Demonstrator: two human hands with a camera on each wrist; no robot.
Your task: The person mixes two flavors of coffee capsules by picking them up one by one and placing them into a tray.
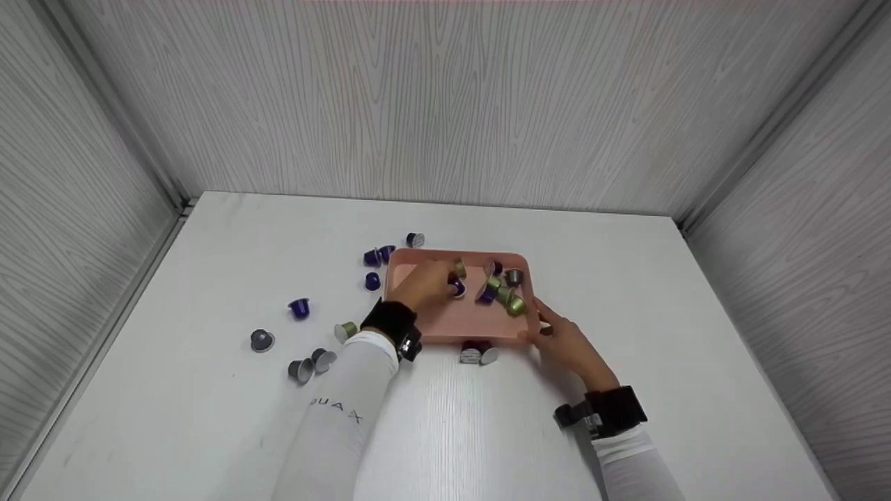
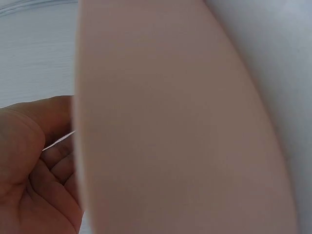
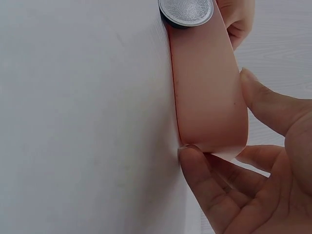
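A pink tray (image 1: 445,332) lies on the white table with several coffee capsules inside, including green capsules (image 1: 516,306) grouped at its right. My left hand (image 1: 426,282) reaches in over the left half, fingers curled at a purple coffee capsule (image 1: 458,288); a gold-green capsule (image 1: 460,268) sits just beyond the fingertips. In the left wrist view the tray's wall (image 2: 180,122) hides those fingertips. At the near right corner my right hand (image 1: 567,342) grips the tray; in the right wrist view the thumb (image 3: 273,105) presses the rim and fingers hold the corner below.
Left of the tray lie purple capsules (image 1: 299,308), grey capsules (image 1: 262,340) and a green capsule (image 1: 345,332). Two dark red capsules (image 1: 470,353) touch or nearly touch the front wall. One dark capsule (image 1: 415,240) stands behind. Grey wood-grain panels (image 1: 445,104) enclose the table.
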